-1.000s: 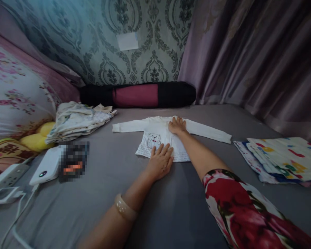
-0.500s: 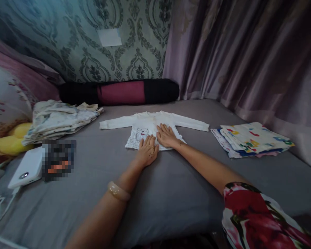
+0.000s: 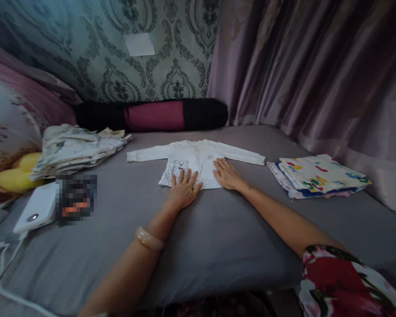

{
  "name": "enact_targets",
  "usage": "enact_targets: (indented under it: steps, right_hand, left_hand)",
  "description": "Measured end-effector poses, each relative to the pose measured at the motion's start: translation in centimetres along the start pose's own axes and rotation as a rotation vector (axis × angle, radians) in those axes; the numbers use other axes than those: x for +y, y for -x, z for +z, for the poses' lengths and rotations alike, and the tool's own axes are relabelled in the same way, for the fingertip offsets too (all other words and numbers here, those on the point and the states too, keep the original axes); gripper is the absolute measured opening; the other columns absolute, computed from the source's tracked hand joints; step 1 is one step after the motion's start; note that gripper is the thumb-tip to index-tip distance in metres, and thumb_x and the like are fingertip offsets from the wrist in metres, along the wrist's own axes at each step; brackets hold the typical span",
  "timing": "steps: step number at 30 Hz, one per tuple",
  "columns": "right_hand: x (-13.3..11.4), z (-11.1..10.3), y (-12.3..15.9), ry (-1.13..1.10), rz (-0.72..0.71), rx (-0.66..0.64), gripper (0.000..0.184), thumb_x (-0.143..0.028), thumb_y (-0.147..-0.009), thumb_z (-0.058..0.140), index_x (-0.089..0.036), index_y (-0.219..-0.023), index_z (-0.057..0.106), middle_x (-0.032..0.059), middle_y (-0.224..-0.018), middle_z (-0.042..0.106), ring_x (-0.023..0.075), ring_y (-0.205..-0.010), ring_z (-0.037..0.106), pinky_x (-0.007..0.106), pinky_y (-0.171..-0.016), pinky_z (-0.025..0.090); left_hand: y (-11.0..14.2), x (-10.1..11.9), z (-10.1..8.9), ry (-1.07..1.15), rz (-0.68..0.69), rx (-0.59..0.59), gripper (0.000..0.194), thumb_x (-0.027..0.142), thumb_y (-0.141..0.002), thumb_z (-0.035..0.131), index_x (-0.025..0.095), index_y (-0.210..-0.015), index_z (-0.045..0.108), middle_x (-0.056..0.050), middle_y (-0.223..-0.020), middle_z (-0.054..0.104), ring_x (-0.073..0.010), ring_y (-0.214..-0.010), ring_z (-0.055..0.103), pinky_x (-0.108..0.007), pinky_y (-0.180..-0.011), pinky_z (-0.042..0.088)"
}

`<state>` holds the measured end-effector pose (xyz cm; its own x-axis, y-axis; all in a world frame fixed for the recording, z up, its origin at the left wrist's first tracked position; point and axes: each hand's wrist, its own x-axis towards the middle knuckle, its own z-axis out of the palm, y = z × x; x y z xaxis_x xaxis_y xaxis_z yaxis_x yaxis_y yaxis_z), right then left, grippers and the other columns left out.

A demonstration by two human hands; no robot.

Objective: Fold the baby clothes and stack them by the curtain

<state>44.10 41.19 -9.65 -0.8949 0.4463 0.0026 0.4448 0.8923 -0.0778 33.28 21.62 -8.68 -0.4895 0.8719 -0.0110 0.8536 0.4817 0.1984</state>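
A small white long-sleeved baby top (image 3: 193, 154) lies spread flat on the grey bedsheet (image 3: 218, 246), sleeves stretched out to both sides. A line-drawn bear shows on its left front, and fine printing runs along the hem. My left hand (image 3: 185, 190) rests on the lower front near the hem, fingers spread, partly covering the bear. On the lower right side of the top lies my right hand (image 3: 229, 175), palm down with fingers extended. Neither hand grips the cloth.
Folded patterned cloths (image 3: 320, 174) are stacked at the right. At the left sit a pile of pale clothes (image 3: 75, 147), a yellow plush item (image 3: 15, 176), a white power bank (image 3: 38, 207) with cables and a blurred-out object. A black and maroon long bag (image 3: 155, 115) lies along the wall.
My right hand has slid right across the top, away from my left hand. My left hand has shifted slightly left, its fingers spreading wider.
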Motion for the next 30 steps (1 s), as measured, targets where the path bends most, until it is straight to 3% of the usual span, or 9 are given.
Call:
enact_targets:
  steps: [4,8,12,15,19,22,30]
  right_hand:
    - [-0.3,-0.1,0.0,0.027,0.019,-0.022,0.063,-0.040,-0.098,0.019,-0.010,-0.152,0.026,0.0101,-0.160,0.020,0.0242,-0.147,0.013,0.042,-0.119,0.011]
    - [-1.3,-1.5,-0.6,0.078,0.032,-0.054,0.059,-0.035,-0.096,0.026,-0.007,-0.147,0.035,0.0153,-0.156,0.029,0.0285,-0.144,0.024,0.047,-0.117,0.015]
    - [-4.2,-3.0,-1.4,0.078,-0.005,-0.015,0.050,-0.025,-0.094,0.028,-0.005,-0.136,0.048,0.0187,-0.147,0.043,0.0281,-0.139,0.034,0.044,-0.116,0.017]
    - [-7.9,-3.0,-1.9,0.001,-0.098,0.013,0.053,-0.025,-0.096,0.025,-0.005,-0.143,0.040,0.0156,-0.154,0.033,0.0255,-0.144,0.023,0.038,-0.118,0.015]
    - [-12.5,-1.8,-3.2,-0.138,-0.179,-0.072,0.062,-0.035,-0.097,0.026,-0.001,-0.149,0.027,0.0177,-0.158,0.023,0.0275,-0.146,0.018,0.037,-0.118,0.016]
    - [-14.5,-0.8,-4.9,-0.204,-0.105,-0.097,0.066,-0.041,-0.098,0.022,0.000,-0.150,0.024,0.0190,-0.158,0.022,0.0286,-0.146,0.017,0.040,-0.117,0.016]
    - [-15.1,0.7,-10.8,-0.193,0.127,-0.030,0.067,-0.044,-0.098,0.018,-0.005,-0.151,0.024,0.0142,-0.160,0.016,0.0303,-0.147,0.009,0.049,-0.118,0.006]
  left_hand:
    - [0.0,0.0,-0.5,0.033,0.005,0.028,0.059,0.055,-0.097,0.025,0.027,-0.148,0.034,-0.006,-0.157,0.030,-0.0312,-0.146,0.020,-0.059,-0.115,0.015]
    - [-0.1,-0.2,-1.3,0.079,-0.007,0.142,0.050,0.048,-0.099,0.025,0.024,-0.133,0.051,-0.007,-0.142,0.052,-0.0255,-0.134,0.041,-0.047,-0.112,0.025]
    - [-0.4,-1.5,-2.1,0.043,-0.230,0.357,0.040,0.036,-0.098,0.030,0.021,-0.119,0.059,-0.011,-0.123,0.063,-0.0259,-0.116,0.052,-0.042,-0.099,0.035]
    - [-0.5,-3.2,-2.5,-0.002,-0.438,0.438,0.037,0.033,-0.094,0.036,0.017,-0.116,0.060,-0.015,-0.121,0.061,-0.0312,-0.114,0.052,-0.043,-0.092,0.038]
    - [-0.5,-5.2,-2.7,0.060,-0.595,0.355,0.039,0.036,-0.093,0.038,0.012,-0.116,0.059,-0.019,-0.114,0.064,-0.0329,-0.111,0.057,-0.043,-0.088,0.042]
    - [-0.5,-5.7,-2.9,0.123,-0.600,0.280,0.039,0.036,-0.093,0.038,0.012,-0.119,0.055,-0.018,-0.109,0.068,-0.0298,-0.107,0.062,-0.039,-0.087,0.043]
    - [-0.5,-5.9,-3.3,0.174,-0.580,0.153,0.032,0.033,-0.094,0.039,0.015,-0.115,0.057,-0.016,-0.109,0.070,-0.0279,-0.107,0.064,-0.036,-0.085,0.045]
